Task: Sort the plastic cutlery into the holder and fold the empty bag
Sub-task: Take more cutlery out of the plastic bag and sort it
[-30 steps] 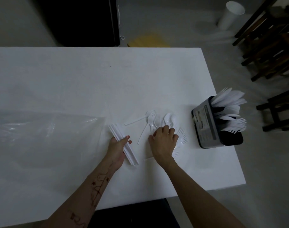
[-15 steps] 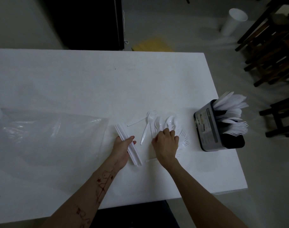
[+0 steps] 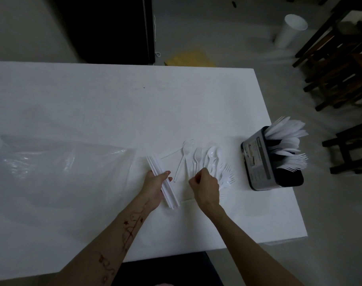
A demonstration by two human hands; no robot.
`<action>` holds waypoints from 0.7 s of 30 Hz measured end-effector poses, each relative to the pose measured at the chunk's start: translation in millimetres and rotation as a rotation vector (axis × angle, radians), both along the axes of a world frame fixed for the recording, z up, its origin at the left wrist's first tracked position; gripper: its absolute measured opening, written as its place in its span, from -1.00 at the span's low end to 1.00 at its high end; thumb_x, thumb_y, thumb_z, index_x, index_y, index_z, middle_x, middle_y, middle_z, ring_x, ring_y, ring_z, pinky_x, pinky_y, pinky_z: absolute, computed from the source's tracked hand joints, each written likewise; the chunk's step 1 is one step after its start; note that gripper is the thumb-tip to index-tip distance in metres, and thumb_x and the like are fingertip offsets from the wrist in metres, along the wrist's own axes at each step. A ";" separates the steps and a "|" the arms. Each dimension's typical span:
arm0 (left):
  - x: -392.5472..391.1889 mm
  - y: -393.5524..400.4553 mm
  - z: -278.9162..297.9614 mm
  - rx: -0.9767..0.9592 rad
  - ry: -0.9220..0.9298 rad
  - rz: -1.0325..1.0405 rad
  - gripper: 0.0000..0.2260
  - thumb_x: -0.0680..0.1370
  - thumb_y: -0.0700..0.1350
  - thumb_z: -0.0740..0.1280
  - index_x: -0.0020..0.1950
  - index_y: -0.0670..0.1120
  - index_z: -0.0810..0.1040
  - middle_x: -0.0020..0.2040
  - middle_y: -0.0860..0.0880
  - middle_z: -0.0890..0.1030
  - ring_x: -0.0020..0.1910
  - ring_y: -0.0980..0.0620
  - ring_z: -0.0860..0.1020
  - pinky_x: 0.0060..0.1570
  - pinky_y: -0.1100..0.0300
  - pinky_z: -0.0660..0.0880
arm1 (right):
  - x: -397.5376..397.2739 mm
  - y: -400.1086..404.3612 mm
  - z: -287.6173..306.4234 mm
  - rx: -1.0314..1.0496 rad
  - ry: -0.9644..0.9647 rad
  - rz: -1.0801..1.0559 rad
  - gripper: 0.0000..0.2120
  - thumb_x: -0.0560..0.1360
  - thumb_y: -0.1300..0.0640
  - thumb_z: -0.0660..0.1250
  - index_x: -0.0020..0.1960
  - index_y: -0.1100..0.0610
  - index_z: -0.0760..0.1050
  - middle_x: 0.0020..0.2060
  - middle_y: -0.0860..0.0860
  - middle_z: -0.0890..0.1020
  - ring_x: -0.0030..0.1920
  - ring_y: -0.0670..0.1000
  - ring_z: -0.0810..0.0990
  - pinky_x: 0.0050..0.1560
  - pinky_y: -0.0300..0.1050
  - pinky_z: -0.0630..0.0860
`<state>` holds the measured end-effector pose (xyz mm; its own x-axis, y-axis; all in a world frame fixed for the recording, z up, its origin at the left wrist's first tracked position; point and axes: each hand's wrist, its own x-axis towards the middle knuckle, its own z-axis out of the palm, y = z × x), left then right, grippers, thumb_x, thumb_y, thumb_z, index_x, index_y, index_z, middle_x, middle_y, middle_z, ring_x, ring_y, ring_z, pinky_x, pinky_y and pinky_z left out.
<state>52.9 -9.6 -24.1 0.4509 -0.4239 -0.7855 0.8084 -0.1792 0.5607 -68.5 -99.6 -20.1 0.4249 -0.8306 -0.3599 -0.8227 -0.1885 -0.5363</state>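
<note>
My left hand (image 3: 155,183) grips a bundle of white plastic knives (image 3: 162,180), held flat against the white table (image 3: 114,112). My right hand (image 3: 206,187) hovers with curled fingers over the handles of a loose pile of white forks and spoons (image 3: 209,159); whether it pinches one I cannot tell. A dark cutlery holder (image 3: 264,159) stands near the table's right edge, filled with knives, spoons and forks. The clear empty bag (image 3: 58,172) lies spread flat at the left.
The table's right edge and near edge are close to the holder. Dark wooden chairs (image 3: 341,65) stand on the floor at the right. A white cup (image 3: 289,30) and a yellow item (image 3: 188,58) lie on the floor beyond the table.
My right hand has lifted off the pile and curled its fingers. The left hand still holds the knife bundle in place.
</note>
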 end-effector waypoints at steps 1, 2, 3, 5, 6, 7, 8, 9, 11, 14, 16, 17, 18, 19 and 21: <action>-0.2 -0.5 -0.6 0.004 0.001 -0.004 -0.83 0.53 -0.30 0.34 0.07 -0.14 0.45 -0.05 -0.10 0.53 -0.11 -0.02 0.55 -0.08 0.09 0.51 | -1.3 1.6 0.9 0.019 -0.044 -0.018 -0.90 0.55 0.18 0.31 -0.09 0.14 0.40 -0.26 0.02 0.55 -0.26 -0.01 0.54 -0.21 -0.20 0.50; -0.5 -1.3 -1.5 0.007 0.003 -0.008 -0.80 0.53 -0.30 0.35 0.12 -0.16 0.44 -0.04 -0.10 0.53 -0.11 -0.02 0.55 -0.06 0.08 0.50 | -2.7 3.3 1.0 0.026 -0.075 -0.038 -0.89 0.56 0.19 0.31 -0.10 0.13 0.39 -0.26 0.01 0.54 -0.26 -0.01 0.54 -0.21 -0.21 0.50; -0.8 -2.0 -2.3 0.011 0.005 -0.011 -0.76 0.53 -0.30 0.35 0.16 -0.17 0.43 -0.03 -0.11 0.53 -0.11 -0.02 0.55 -0.04 0.07 0.50 | -3.8 5.2 1.5 0.031 -0.093 -0.057 -0.89 0.57 0.18 0.31 -0.09 0.12 0.39 -0.25 0.00 0.54 -0.25 -0.02 0.54 -0.18 -0.20 0.53; -2.3 -3.3 -3.4 0.018 0.006 -0.009 -0.74 0.53 -0.30 0.35 0.18 -0.18 0.41 -0.03 -0.11 0.53 -0.11 -0.02 0.55 -0.04 0.08 0.50 | -6.0 8.4 1.4 -0.004 -0.063 -0.041 -0.90 0.58 0.11 0.31 -0.06 0.09 0.41 -0.19 -0.02 0.56 -0.23 -0.06 0.53 -0.12 -0.16 0.56; -3.1 -3.5 -4.3 0.023 0.006 -0.002 -0.74 0.53 -0.30 0.35 0.19 -0.17 0.41 -0.04 -0.10 0.53 -0.11 -0.02 0.56 -0.06 0.09 0.51 | -6.5 9.9 0.9 -0.044 -0.010 0.006 -0.89 0.58 0.05 0.31 -0.03 0.07 0.44 -0.15 -0.03 0.56 -0.22 -0.07 0.53 -0.15 -0.18 0.53; -3.6 -3.5 -5.1 0.031 0.002 0.007 -0.73 0.53 -0.30 0.35 0.19 -0.17 0.40 -0.04 -0.10 0.53 -0.11 -0.02 0.56 -0.08 0.10 0.51 | -6.1 11.2 0.6 -0.075 0.048 0.063 -0.85 0.57 -0.02 0.31 0.00 0.07 0.46 -0.12 -0.05 0.56 -0.21 -0.08 0.53 -0.17 -0.20 0.49; -3.9 -3.2 -6.3 0.041 -0.002 0.016 -0.73 0.52 -0.30 0.35 0.20 -0.17 0.40 -0.04 -0.09 0.53 -0.11 -0.02 0.56 -0.10 0.10 0.51 | -4.3 12.4 -0.1 -0.092 0.105 0.115 -0.80 0.57 -0.07 0.31 0.02 0.06 0.47 -0.10 -0.06 0.56 -0.20 -0.08 0.52 -0.19 -0.21 0.44; -4.0 -2.8 -7.2 0.049 -0.007 0.021 -0.72 0.52 -0.30 0.35 0.20 -0.17 0.40 -0.04 -0.09 0.53 -0.10 -0.03 0.56 -0.09 0.09 0.52 | -1.4 13.1 0.4 -0.098 0.157 0.150 -0.75 0.56 -0.12 0.31 0.03 0.07 0.47 -0.09 -0.06 0.56 -0.19 -0.07 0.51 -0.19 -0.21 0.41; -3.8 -1.7 -9.2 0.064 -0.018 0.019 -0.70 0.52 -0.29 0.36 0.21 -0.17 0.40 -0.03 -0.10 0.54 -0.09 -0.04 0.57 -0.02 0.05 0.52 | 5.7 13.2 0.0 -0.089 0.235 0.170 -0.70 0.54 -0.15 0.32 0.05 0.08 0.48 -0.08 -0.04 0.58 -0.15 -0.03 0.56 -0.17 -0.17 0.44; -2.7 0.6 -10.0 0.075 -0.030 0.005 -0.72 0.52 -0.29 0.35 0.20 -0.17 0.41 -0.01 -0.12 0.54 -0.09 -0.03 0.57 0.03 0.03 0.50 | 12.0 11.5 -0.1 -0.035 0.290 0.146 -0.76 0.54 -0.08 0.33 0.04 0.09 0.50 -0.07 -0.01 0.62 -0.15 -0.01 0.57 -0.16 -0.16 0.46; -1.9 1.5 -10.4 0.059 -0.027 0.005 -0.71 0.52 -0.30 0.35 0.22 -0.19 0.41 0.02 -0.14 0.53 -0.11 -0.02 0.57 -0.05 0.07 0.50 | 11.4 10.1 2.2 0.025 0.276 0.089 -0.79 0.53 -0.03 0.33 0.01 0.11 0.52 -0.13 -0.02 0.62 -0.21 -0.03 0.54 -0.21 -0.18 0.42; -2.0 1.6 -10.4 0.053 -0.025 0.002 -0.70 0.53 -0.30 0.34 0.24 -0.20 0.41 0.02 -0.14 0.53 -0.11 -0.02 0.56 -0.10 0.09 0.50 | 9.5 9.0 3.8 0.058 0.250 0.040 -0.79 0.51 -0.04 0.33 -0.02 0.10 0.52 -0.18 -0.03 0.60 -0.23 -0.03 0.53 -0.22 -0.18 0.42; -2.4 1.3 -10.5 0.050 -0.022 -0.004 -0.69 0.53 -0.30 0.34 0.25 -0.20 0.40 0.02 -0.14 0.53 -0.11 -0.02 0.56 -0.12 0.11 0.50 | 7.4 8.5 4.3 0.088 0.218 -0.012 -0.78 0.50 -0.06 0.34 -0.04 0.10 0.51 -0.22 -0.05 0.58 -0.25 -0.04 0.54 -0.22 -0.17 0.43; -3.1 1.0 -10.4 0.050 -0.020 -0.011 -0.68 0.53 -0.30 0.34 0.26 -0.21 0.40 0.02 -0.14 0.53 -0.10 -0.02 0.56 -0.13 0.11 0.50 | 5.2 8.8 4.7 0.110 0.185 -0.052 -0.77 0.48 -0.08 0.34 -0.05 0.08 0.49 -0.24 -0.05 0.57 -0.25 -0.04 0.55 -0.22 -0.16 0.45; -5.2 0.0 -9.3 0.043 -0.005 -0.025 -0.66 0.53 -0.28 0.35 0.28 -0.22 0.40 0.00 -0.12 0.53 -0.10 -0.03 0.56 -0.11 0.11 0.51 | 1.3 11.7 4.1 0.146 0.088 -0.077 -0.78 0.46 -0.08 0.35 -0.08 0.07 0.47 -0.24 -0.05 0.61 -0.23 -0.04 0.59 -0.18 -0.11 0.53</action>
<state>47.7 -9.7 -33.5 0.4449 -0.4006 -0.8010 0.8003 -0.2236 0.5564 -67.2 -87.9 -16.0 0.3235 -0.7960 -0.5116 -0.8765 -0.0484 -0.4789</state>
